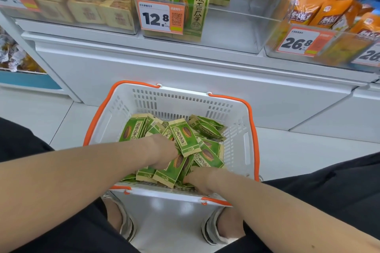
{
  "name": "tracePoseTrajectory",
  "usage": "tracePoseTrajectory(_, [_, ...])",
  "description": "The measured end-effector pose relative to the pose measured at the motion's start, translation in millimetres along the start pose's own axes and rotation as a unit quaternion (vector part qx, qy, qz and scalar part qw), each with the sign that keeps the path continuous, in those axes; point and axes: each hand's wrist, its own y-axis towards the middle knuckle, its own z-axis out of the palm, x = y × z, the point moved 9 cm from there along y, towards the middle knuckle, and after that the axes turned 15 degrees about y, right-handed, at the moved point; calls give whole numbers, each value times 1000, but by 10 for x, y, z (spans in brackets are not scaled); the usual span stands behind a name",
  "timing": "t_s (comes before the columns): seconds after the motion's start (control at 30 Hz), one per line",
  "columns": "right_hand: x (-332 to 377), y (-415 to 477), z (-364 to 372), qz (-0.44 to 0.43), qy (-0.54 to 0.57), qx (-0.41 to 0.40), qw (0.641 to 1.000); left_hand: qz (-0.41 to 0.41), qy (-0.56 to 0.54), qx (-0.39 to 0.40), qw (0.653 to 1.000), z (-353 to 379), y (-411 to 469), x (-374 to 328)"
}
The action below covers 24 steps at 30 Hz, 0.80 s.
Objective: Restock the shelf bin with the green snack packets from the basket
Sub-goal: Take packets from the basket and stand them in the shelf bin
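Inside the basket [185, 104], the left hand [162, 150] and right hand [202, 179] are digging into the heaped green snack packets [186, 137], fingers buried so I cannot tell their grip; the packets are looking light, crinkly and slippery, best pinched across their flat faces.

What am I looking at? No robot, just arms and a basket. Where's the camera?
There is no machine: a person works with bare hands. The one picture comes from a camera worn on the head, looking forward and down. On the floor stands a white slotted plastic basket with orange handles, holding small green-and-tan snack packets. The left hand and right hand both reach into the pile; their fingers are hidden among packets, so no grip can be confirmed. Above, a clear plastic shelf bin holds upright green bags of the same design behind an orange price tag.
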Motion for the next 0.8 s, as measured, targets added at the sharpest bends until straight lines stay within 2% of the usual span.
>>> tracePoseTrajectory(0.13, [40, -161, -230, -1, -44, -62, 997, 1, -8, 9, 1000, -15, -7, -3])
tracePoseTrajectory(0.23, [18, -234, -385, 4, -62, -80, 995, 0, -29, 6, 1000, -51, -21, 15])
tracePoseTrajectory(0.37, [-99, -267, -655, -8, 62, -148, 987, 4, -123, 7, 992, -101, -35, 100])
tracePoseTrajectory(0.47, [-256, -452, -983, -15, 213, -212, 954, -4, -240, -5, 971, -208, -72, 229])
tracePoseTrajectory(0.53, [-389, -667, -1270, -21, 308, -288, 907, -41, -333, -55, 941, -325, -86, 446])
tracePoseTrajectory(0.6, [-508, -888, -1533, -39, 396, -367, 841, -99, -421, -151, 889, -512, -179, 778])
tracePoseTrajectory(0.63, [-567, -995, -1659, -47, 427, -413, 803, -130, -462, -204, 853, -624, -265, 953])
tracePoseTrajectory(0.73, [-683, -1406, -1992, -63, 466, -574, 671, -187, -580, -341, 715, -952, -576, 1332])
tracePoseTrajectory(0.77, [-651, -1568, -2089, -77, 461, -614, 636, -201, -589, -377, 686, -1067, -685, 1425])
tracePoseTrajectory(0.8, [-581, -1727, -2193, -94, 441, -644, 618, -217, -587, -408, 665, -1182, -798, 1515])
